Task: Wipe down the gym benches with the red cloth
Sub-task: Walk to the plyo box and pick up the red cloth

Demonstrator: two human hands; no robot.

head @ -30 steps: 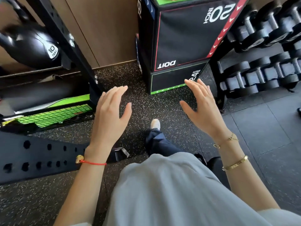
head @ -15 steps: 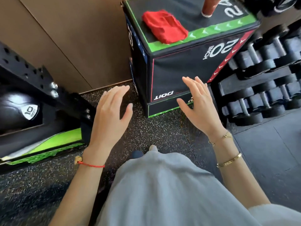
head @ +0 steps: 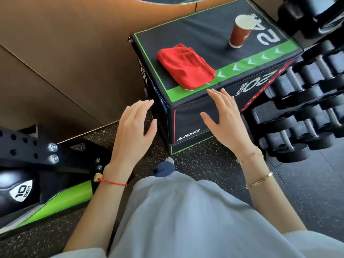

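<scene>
At the far left a black ball (head: 17, 189) marked "10" sits low in a black rack (head: 28, 148) with bolted, perforated steel, a bright green pad (head: 61, 200) lying beneath it on the speckled floor (head: 201, 164). Next comes the left hand (head: 133, 131), a red string bracelet (head: 111, 181) at its wrist, held in the air with fingers straight and loosely spread, holding nothing, just beside the left near corner of the black plyo box (head: 189, 116). On the box top, the red cloth (head: 185, 67) lies folded near the left near corner, its near end over the green stripe along the near edge; nothing touches it. The right hand (head: 224, 118), two gold bracelets (head: 258, 180) on its wrist and forearm, hovers in front of the box's near side, fingers extended and slightly apart, empty, fingertips just short of the near edge below the cloth. Farther right on the box top, toward the far right corner, a red paper cup (head: 240, 32) stands upright beside the printed "24". At the far right a rack of black dumbbells (head: 297, 127) stands close beside the box.
</scene>
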